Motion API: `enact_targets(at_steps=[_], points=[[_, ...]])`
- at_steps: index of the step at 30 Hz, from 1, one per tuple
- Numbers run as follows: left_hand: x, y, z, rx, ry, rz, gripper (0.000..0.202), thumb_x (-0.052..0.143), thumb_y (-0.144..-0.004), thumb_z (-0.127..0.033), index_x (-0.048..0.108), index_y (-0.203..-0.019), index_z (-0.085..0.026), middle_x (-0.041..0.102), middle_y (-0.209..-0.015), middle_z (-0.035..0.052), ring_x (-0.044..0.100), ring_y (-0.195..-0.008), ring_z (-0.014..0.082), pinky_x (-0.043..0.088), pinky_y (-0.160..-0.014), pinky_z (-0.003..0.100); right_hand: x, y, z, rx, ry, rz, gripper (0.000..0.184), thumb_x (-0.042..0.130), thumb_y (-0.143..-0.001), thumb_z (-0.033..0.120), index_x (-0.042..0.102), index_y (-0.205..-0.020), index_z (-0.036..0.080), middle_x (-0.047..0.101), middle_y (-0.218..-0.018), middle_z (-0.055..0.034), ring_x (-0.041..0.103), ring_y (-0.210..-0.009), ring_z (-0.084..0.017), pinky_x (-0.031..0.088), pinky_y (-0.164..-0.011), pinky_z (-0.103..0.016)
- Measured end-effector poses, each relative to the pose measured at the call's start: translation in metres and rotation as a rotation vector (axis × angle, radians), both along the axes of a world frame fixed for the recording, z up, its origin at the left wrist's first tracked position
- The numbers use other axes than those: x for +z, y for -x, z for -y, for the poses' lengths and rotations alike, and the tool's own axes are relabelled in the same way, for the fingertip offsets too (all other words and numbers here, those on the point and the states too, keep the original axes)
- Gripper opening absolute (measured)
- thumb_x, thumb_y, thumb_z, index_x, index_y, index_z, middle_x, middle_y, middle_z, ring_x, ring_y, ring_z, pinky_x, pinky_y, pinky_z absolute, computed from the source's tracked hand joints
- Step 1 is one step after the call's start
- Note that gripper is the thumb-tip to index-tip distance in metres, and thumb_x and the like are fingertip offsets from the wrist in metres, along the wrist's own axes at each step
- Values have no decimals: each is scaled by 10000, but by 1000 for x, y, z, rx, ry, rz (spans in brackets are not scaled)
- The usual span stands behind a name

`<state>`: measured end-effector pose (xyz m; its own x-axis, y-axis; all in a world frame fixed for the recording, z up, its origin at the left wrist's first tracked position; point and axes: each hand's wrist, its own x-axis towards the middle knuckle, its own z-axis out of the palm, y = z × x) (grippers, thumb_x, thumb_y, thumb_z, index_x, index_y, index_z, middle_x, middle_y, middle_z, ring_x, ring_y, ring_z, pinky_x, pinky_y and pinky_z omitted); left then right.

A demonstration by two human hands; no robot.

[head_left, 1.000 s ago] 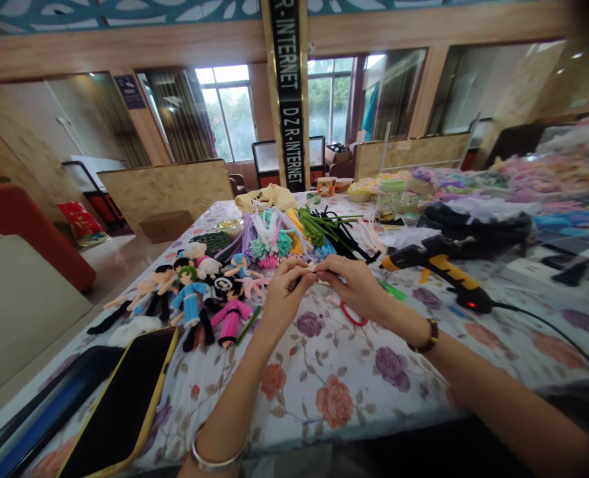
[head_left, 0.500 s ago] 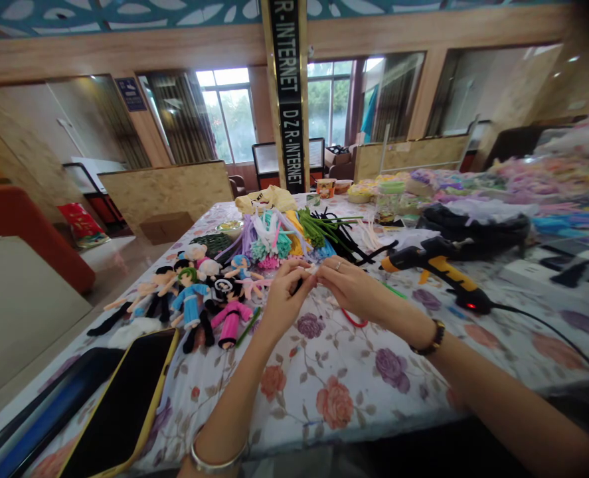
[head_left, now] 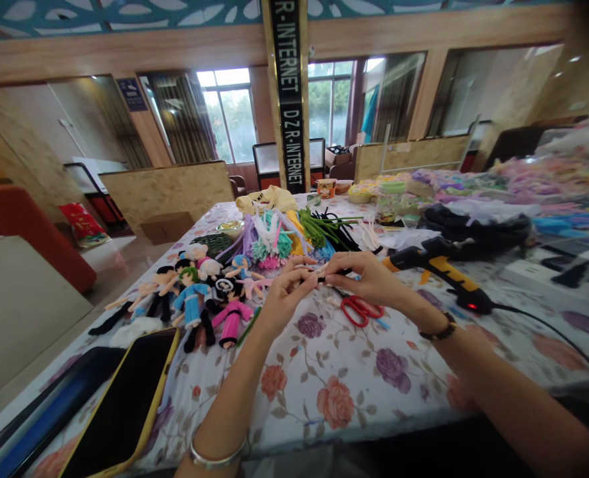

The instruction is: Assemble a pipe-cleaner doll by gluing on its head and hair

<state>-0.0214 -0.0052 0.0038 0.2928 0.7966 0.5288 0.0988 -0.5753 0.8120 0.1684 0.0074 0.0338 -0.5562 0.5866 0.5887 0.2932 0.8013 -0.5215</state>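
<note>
Over the middle of the table, my left hand (head_left: 290,292) and my right hand (head_left: 361,275) meet fingertip to fingertip, both closed in a pinch. Between them is a short dark length that looks like a black pipe cleaner (head_left: 321,280), with a small pale bit beside it; the fingers hide most of both. Red-handled scissors (head_left: 358,311) lie just under my right hand. Left of my left hand are several pipe-cleaner dolls, among them one in pink (head_left: 232,318) and one in blue (head_left: 190,302). Bundles of coloured pipe cleaners (head_left: 271,242) lie beyond my hands.
A yellow-and-black glue gun (head_left: 443,272) with a lit red light and a cord lies on the right. A phone in a yellow case (head_left: 125,405) is at the front left. A black bag (head_left: 476,229) and a lidded jar (head_left: 390,202) stand farther back on the flowered tablecloth (head_left: 334,398).
My right hand has shifted right and turned, uncovering the scissors' red handles. A dark length now shows between my fingertips, and the black strand that stuck out beyond my right hand is mostly gone from there.
</note>
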Motion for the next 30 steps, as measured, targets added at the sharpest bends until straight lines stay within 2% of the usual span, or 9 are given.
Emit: enact_targets(at_steps=[5, 10, 18, 24, 30], points=[[1, 0, 2, -29, 27, 22, 230, 557, -817, -358, 625, -705, -169, 508, -1181, 85, 453, -1172, 220, 348, -992, 349, -1, -6, -6, 62, 47, -56, 185, 576, -827, 302, 684, -755, 169, 639, -735, -38, 581, -700, -138, 427, -672, -262], [2, 0, 3, -49, 77, 60, 226, 578, -803, -354, 623, -686, -167, 490, -1193, 73, 452, -1151, 215, 351, -948, 305, -4, -10, -12, 124, 114, -100, 218, 589, -823, 346, 685, -762, 160, 641, -733, -50, 576, -705, -147, 432, -667, -274], [2, 0, 3, -75, 89, 101, 205, 580, -805, -336, 634, -692, -174, 488, -1176, 66, 443, -1155, 209, 324, -962, 296, -9, -16, -21, 178, 227, -150, 242, 608, -807, 376, 675, -734, 155, 621, -723, -50, 566, -710, -152, 423, -657, -279], [1, 0, 3, -71, 104, 107, 207, 585, -801, -327, 626, -676, -168, 485, -1184, 70, 440, -1157, 211, 321, -956, 292, -12, -16, -25, 197, 295, -169, 240, 621, -794, 382, 678, -744, 154, 619, -725, -48, 553, -703, -148, 415, -648, -276], [1, 1, 2, -73, 135, 167, 210, 596, -791, -327, 627, -659, -167, 482, -1185, 67, 472, -1101, 205, 357, -904, 283, -13, -20, -27, 188, 358, -246, 225, 658, -764, 354, 646, -663, 153, 594, -695, -31, 522, -668, -126, 404, -619, -254]])
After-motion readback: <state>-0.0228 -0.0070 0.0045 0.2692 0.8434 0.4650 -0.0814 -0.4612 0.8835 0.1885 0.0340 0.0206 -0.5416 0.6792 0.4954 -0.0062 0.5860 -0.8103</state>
